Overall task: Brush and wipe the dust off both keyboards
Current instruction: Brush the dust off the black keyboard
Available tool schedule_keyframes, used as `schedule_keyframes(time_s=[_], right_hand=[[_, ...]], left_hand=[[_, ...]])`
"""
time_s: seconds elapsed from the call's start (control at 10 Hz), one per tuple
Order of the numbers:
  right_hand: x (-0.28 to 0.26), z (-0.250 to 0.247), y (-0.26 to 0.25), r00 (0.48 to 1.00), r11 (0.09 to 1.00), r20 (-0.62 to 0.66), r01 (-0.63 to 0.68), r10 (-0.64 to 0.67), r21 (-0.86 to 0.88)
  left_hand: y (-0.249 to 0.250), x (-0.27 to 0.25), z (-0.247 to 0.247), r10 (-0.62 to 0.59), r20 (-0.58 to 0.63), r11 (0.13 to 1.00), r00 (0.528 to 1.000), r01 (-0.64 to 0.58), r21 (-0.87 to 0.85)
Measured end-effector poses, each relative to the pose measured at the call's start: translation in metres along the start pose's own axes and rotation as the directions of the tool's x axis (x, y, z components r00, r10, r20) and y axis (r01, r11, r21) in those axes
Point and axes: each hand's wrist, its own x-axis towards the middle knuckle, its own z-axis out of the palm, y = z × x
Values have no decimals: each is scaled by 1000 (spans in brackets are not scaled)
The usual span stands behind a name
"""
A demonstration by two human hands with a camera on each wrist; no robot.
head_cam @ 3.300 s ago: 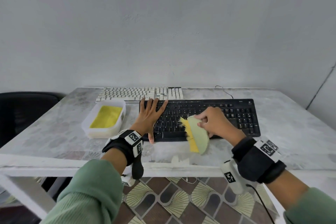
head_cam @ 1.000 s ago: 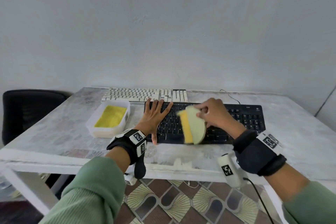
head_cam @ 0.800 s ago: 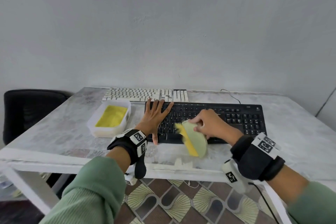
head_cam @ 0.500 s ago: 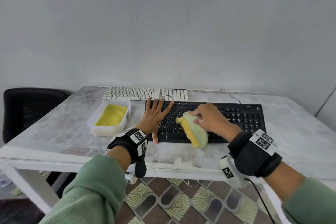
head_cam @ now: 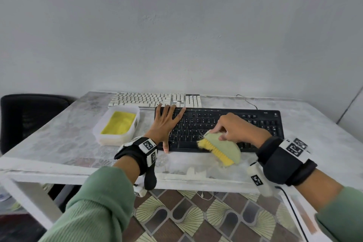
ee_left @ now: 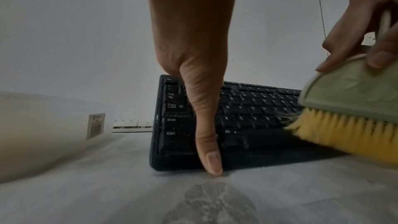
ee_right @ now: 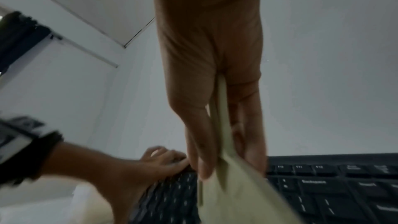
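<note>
A black keyboard (head_cam: 231, 124) lies across the middle of the table, with a white keyboard (head_cam: 149, 100) behind it at the left. My left hand (head_cam: 167, 122) lies flat and spread on the black keyboard's left end, its thumb (ee_left: 210, 156) down on the front edge. My right hand (head_cam: 233, 129) grips a pale green brush (head_cam: 225, 146) with yellow bristles (ee_left: 336, 132). The bristles sweep the keyboard's front rows near the space bar. In the right wrist view the fingers (ee_right: 200, 142) pinch the brush back (ee_right: 234, 190) from both sides.
A white plastic tub (head_cam: 135, 122) holding a yellow cloth (head_cam: 118, 125) stands left of the black keyboard. A black chair (head_cam: 25, 118) is beyond the table's left edge. A thin cable (head_cam: 246, 99) runs off the back. Bare tabletop (head_cam: 314, 133) extends to the right.
My right hand has swept the brush back and forth across the black keyboard's middle keys, now drawing it down to the front edge. The left hand has stayed planted.
</note>
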Motion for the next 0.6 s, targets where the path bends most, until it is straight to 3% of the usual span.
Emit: schedule_keyframes(time_s=[0.2,0.3,0.4,0.5,0.6], right_hand=[[-4,-4,-2,990,1000,-139,-1,2,13],[-6,1,3,1000,1000,-27,-9,8,-27],[-6,-8,5,999,1000,-54,-5,6,6],[-3,-9,-3,983,999,-184,14,-8,30],[-7,2,-9,992,999,-129,14,-18,-30]], left_hand=[[0,1,1,-3,11,1000,1000,3,14],[-1,2,1,0,29,1000,1000,-1,20],[-1,4,2,-1,23,1000,1000,1,20],[0,2,0,-3,38,1000,999,2,18],[0,1,-1,3,30,1000,1000,-4,31]])
